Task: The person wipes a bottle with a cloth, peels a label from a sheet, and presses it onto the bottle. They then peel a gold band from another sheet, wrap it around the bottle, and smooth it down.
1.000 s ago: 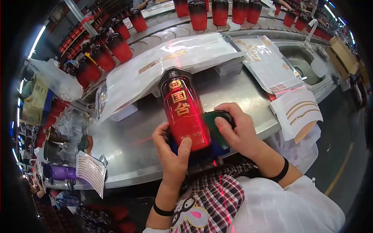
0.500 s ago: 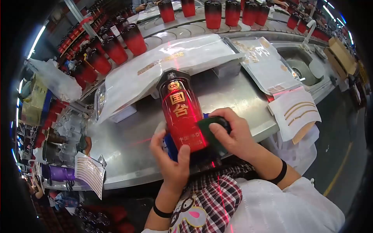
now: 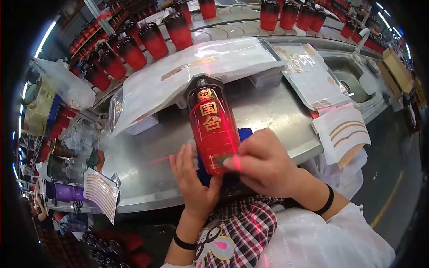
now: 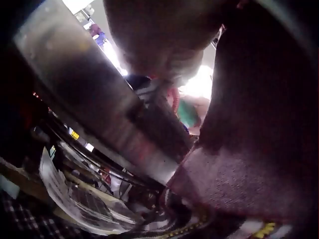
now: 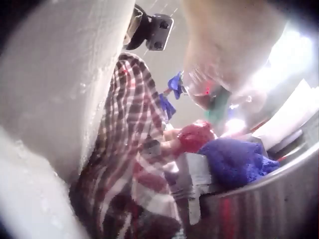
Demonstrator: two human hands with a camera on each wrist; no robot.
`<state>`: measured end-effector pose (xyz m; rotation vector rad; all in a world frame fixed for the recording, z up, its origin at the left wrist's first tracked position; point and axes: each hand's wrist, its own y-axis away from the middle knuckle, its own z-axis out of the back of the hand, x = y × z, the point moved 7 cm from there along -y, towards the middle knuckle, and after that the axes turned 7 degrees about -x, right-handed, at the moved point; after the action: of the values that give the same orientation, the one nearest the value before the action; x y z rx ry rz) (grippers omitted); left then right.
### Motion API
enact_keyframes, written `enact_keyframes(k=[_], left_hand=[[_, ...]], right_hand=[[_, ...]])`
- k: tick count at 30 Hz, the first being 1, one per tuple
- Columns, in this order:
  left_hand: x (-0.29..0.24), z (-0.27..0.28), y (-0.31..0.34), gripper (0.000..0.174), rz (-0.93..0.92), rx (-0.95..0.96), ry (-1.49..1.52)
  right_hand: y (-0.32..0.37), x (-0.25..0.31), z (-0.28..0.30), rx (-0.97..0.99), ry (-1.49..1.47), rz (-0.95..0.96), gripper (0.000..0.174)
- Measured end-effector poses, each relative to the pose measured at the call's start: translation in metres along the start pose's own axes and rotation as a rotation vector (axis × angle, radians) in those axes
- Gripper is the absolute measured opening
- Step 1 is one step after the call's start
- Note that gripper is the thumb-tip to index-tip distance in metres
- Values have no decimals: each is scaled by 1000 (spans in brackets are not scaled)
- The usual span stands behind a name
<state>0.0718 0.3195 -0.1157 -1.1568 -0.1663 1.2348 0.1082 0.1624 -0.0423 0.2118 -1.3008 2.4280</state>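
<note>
"What's nearest?"

"A checked apron [image 3: 259, 223]. Just past it is the left hand [image 3: 195, 185]. Its fingers are loose and straight, not curled round anything. The thumb is at the near end of the red glass bottle [image 3: 214, 118]."

"And the right hand [image 3: 270, 167]?"

"It pinches a green scraper [image 5: 217, 110] at the bottle's near right part. From above, the hand hides most of the scraper."

"How does the bottle lie?"

"It's in the middle, with its neck pointing far and gold Chinese writing on top. Blue cloth [image 3: 246, 133] peeks out beside its near end, over the steel table [image 3: 134, 190]."

"And past that?"

"A big white sheet [image 3: 228, 53] with gold bits on it. To its right is a sink [image 3: 343, 67]. Farthest off, red and black bottles [image 3: 179, 32] stand in rows."
</note>
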Motion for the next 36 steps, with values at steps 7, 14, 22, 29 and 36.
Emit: enact_keyframes(k=[7,14,22,29,36], left_hand=[[-8,6,-11,76,-121,77,-172],[-6,6,-9,79,-102,51,-145],[6,-1,2,78,-26,74,-44],[-23,9,1,59,-179,47,-55],[-19,7,2,41,-180,25,-8]], right_hand=[[-5,7,-3,94,-118,62,40],[-8,5,-7,105,-134,6,24],[24,-47,-4,-62,-392,-701,20],[42,-64,-7,-164,-459,-887,21],[39,-59,-14,-93,-415,-792,22]])
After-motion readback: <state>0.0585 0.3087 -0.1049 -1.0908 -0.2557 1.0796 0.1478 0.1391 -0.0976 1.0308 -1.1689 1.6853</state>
